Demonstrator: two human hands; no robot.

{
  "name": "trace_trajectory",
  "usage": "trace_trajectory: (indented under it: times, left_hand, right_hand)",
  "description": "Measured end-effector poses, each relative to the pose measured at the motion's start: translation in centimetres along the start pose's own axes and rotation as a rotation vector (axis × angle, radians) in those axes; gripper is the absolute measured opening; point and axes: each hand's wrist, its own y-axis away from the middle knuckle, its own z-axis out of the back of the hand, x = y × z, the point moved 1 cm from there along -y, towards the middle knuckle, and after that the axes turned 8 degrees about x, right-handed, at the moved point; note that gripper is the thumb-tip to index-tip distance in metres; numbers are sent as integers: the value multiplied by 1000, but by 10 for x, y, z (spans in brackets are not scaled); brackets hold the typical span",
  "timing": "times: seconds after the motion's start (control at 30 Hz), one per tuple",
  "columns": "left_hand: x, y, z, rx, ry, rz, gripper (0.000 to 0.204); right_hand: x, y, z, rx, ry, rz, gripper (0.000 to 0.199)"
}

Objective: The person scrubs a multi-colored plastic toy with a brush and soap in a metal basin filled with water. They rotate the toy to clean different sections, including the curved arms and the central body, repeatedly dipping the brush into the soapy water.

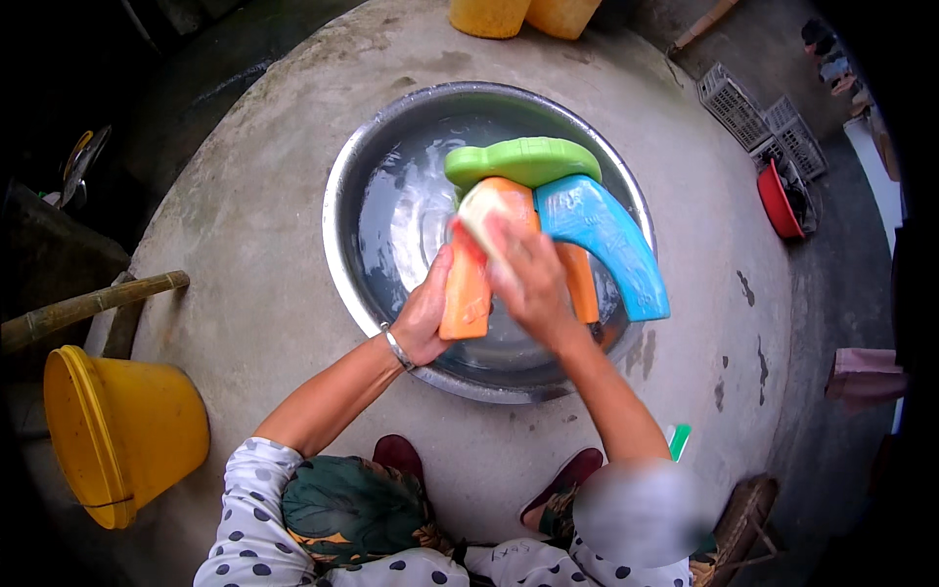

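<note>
Plastic stool (548, 225) over basin (342, 205); my left hand (425, 318) grips orange leg, right hand (523, 279) closed on sponge (481, 210), scrubbing. Next, I judge: turn stool, reach other legs.

Grey concrete floor (264, 225); steel basin (342, 196) at centre; yellow bucket (127, 430) on its side, left.

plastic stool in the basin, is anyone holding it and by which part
Yes. The left hand grips the plastic stool by an orange leg, over the metal basin. The right hand presses a pale scrubber against it.
</note>
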Motion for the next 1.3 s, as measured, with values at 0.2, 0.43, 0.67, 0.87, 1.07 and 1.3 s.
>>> trace_trajectory:
  times: [0.2, 0.43, 0.67, 0.87, 1.07, 1.3]
  left_hand:
    - [4, 5, 12, 78, 160, -91, 52]
    - [9, 2, -9, 25, -251, -11, 51]
    - [20, 8, -38, -5, -106, -62, 59]
    - [23, 5, -63, -118, -72, -96, 66]
    - [23, 7, -64, -156, -55, -195, 83]
    - [23, -1, -72, -196, -81, -173, 75]
  right_hand:
    - [46, 18, 5, 64, -66, 73, 40]
    - [-5, -7, 3, -102, 10, -95, 42]
    - [-16, 10, 4, -33, 410, -341, 45]
    - [-45, 8, 26, 64, 1078, -310, 53]
    - [-37, 38, 49, -84, 1210, -395, 52]
    - [-59, 19, 17, -183, 1153, -363, 50]
